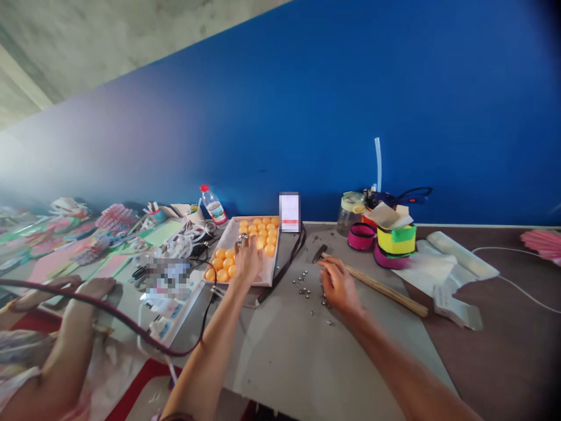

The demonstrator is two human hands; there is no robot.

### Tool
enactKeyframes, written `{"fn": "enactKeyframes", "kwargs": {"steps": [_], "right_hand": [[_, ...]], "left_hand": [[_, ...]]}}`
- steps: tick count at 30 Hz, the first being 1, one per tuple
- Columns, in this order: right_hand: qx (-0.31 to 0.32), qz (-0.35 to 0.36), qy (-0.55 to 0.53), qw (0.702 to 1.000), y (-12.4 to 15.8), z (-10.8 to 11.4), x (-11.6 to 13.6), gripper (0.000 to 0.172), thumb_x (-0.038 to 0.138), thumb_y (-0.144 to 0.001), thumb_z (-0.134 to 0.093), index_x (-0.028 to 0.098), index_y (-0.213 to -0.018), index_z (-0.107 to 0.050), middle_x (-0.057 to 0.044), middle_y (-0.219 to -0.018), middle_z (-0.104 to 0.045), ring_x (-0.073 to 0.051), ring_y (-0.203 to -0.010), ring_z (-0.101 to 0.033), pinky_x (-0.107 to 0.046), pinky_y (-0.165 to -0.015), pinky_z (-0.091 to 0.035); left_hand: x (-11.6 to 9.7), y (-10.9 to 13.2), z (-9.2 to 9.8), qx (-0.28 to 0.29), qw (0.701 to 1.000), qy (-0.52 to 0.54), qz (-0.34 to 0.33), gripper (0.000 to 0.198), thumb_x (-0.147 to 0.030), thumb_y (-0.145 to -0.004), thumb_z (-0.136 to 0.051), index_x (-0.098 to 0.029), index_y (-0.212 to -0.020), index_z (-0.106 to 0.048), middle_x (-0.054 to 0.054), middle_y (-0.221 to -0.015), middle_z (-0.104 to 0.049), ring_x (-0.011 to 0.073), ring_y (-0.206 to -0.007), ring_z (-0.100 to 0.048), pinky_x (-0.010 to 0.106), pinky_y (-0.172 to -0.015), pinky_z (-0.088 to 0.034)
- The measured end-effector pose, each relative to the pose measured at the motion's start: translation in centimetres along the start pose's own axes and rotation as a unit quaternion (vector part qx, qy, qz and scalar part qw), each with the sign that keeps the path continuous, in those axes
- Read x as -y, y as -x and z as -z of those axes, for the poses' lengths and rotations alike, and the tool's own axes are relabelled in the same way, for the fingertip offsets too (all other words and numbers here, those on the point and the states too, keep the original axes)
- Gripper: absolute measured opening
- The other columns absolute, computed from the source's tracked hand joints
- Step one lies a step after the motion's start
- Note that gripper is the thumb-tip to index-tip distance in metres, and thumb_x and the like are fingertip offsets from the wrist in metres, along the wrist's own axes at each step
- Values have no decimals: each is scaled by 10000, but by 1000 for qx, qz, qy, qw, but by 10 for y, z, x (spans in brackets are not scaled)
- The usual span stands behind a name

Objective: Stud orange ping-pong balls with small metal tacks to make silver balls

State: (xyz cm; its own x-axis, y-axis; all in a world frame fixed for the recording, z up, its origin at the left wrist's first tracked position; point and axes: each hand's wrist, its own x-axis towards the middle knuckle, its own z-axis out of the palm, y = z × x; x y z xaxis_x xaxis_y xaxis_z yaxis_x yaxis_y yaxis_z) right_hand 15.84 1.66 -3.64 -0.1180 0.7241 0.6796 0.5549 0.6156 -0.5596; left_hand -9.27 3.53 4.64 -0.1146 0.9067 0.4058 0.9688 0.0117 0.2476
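Observation:
Over the middle of a shallow white tray (222,238), my left hand (248,261) reaches in among round orange balls (222,264). Its fingers are curled, and small shiny silver pieces (241,239) show at them; whether they are gripped or worn is unclear. My right hand (338,285) is closed with bent fingers beside a hammer (385,292); its palm side is hidden, so what it holds cannot be made out. Small silver metal balls (303,291) lie scattered on the grey mat just left of this hand, some partly under it.
A phone-like screen (290,212) leans on the blue wall behind the tray. A bottle (213,204), cables and a power strip (175,316) are left; a jar (349,211) and coloured tape rolls (397,242) are right. Another person's hands (94,289) rest far left.

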Motion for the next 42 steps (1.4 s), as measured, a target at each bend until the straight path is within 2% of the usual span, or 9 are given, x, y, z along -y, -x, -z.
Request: {"fn": "enactKeyframes", "kwargs": {"steps": [2, 4, 6, 10, 13, 18, 26, 34, 42], "right_hand": [[12, -3, 34, 999, -1, -1, 1, 218, 177, -860, -428, 182, -1009, -587, -116, -1030, -602, -236, -1032, -543, -412, -863, -446], [21, -9, 81, 996, -2, -2, 4, 201, 183, -848, -459, 187, -1003, -588, -107, -1022, -622, -245, -1032, -541, -420, -868, -414], [23, -20, 119, 992, -3, 0, 7, 198, 192, -841, -479, 187, -1005, -590, -101, -1022, -637, -244, -1016, -545, -415, -870, -384], [22, -57, 150, 987, -5, 10, 11, 212, 186, -840, -482, 154, -1013, -600, -111, -1046, -651, -232, -991, -551, -379, -857, -353], [32, -86, 173, 981, -9, 17, 8, 248, 170, -830, -483, 148, -1041, -612, -107, -1015, -667, -224, -949, -561, -358, -841, -332], [67, -118, 194, 972, -10, 16, -5, 234, 140, -822, -470, 167, -968, -650, -85, -944, -696, -202, -883, -580, -333, -825, -305], [119, -108, 191, 968, -8, 14, -6, 206, 195, -847, -481, 200, -953, -658, -67, -959, -684, -205, -912, -557, -339, -836, -298], [226, -89, 181, 953, -12, 20, 0, 179, 252, -784, -563, 217, -907, -687, -65, -945, -643, -223, -978, -507, -380, -877, -267], [253, -80, 143, 954, -13, 26, -10, 196, 132, -717, -537, 217, -834, -670, -39, -958, -643, -206, -981, -517, -378, -882, -261]], "left_hand": [[-17, 6, 5, -44, 988, 145, -19, 362, -224, -841, -467, -189, -1201, -481, 145, -1216, -546, 270, -1109, -536, 443, -965, -381], [-39, 16, 5, 19, 947, 318, -33, 347, -324, -888, -424, -191, -1203, -481, 112, -1087, -601, 203, -825, -638, 368, -790, -486], [-62, 28, 0, 99, 889, 444, -42, 378, -419, -898, -403, -180, -1174, -500, 71, -921, -625, 148, -615, -621, 318, -662, -497], [-95, 47, -20, 135, 792, 595, 24, 454, -543, -871, -398, -147, -1038, -543, 32, -717, -594, 111, -506, -533, 269, -539, -459], [-104, 49, -32, 134, 717, 677, 100, 484, -582, -825, -461, -139, -1003, -542, 13, -680, -575, 101, -511, -515, 250, -532, -444], [-97, 43, -41, 112, 635, 746, 166, 424, -570, -776, -542, -156, -867, -547, -5, -651, -573, 90, -525, -498, 262, -611, -470], [-70, 47, -60, 95, 575, 787, 204, 409, -536, -793, -553, -129, -826, -579, 6, -644, -581, 73, -485, -467, 231, -575, -447], [-70, 47, -55, 160, 459, 852, 195, 406, -366, -800, -623, -201, -1158, -527, 39, -838, -646, 111, -637, -578, 309, -722, -491], [-68, 46, -52, 169, 430, 868, 180, 504, -303, -768, -660, -245, -1240, -493, 64, -945, -665, 117, -691, -594, 332, -767, -497]]}}
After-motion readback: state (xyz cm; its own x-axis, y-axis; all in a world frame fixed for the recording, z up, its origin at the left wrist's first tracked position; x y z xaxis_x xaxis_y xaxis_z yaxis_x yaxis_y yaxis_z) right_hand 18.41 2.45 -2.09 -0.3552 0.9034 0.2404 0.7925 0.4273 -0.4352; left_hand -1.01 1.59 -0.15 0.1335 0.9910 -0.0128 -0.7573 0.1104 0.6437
